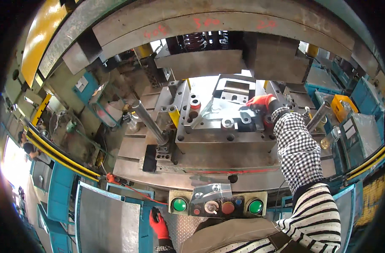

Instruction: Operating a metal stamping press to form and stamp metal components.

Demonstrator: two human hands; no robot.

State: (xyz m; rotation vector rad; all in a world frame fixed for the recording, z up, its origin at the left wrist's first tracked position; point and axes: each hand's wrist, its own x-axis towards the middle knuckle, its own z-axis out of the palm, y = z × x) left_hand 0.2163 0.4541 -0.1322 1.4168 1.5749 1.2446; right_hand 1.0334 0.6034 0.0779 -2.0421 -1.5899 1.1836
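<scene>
My right hand, in a red glove with dark fingertips, reaches over the lower press die. Its fingers bend down close to a shiny flat metal plate and a small metal piece with a hole. What lies between the fingertips is hidden. My left hand, gloved in red and black, hangs low beside the control panel; its fingers are loosely apart and I see nothing in them.
The heavy upper die hangs above the work area. Steel guide posts rise on both sides. Green push buttons sit on the panel. A blue-framed table stands at lower left, an orange bin at right.
</scene>
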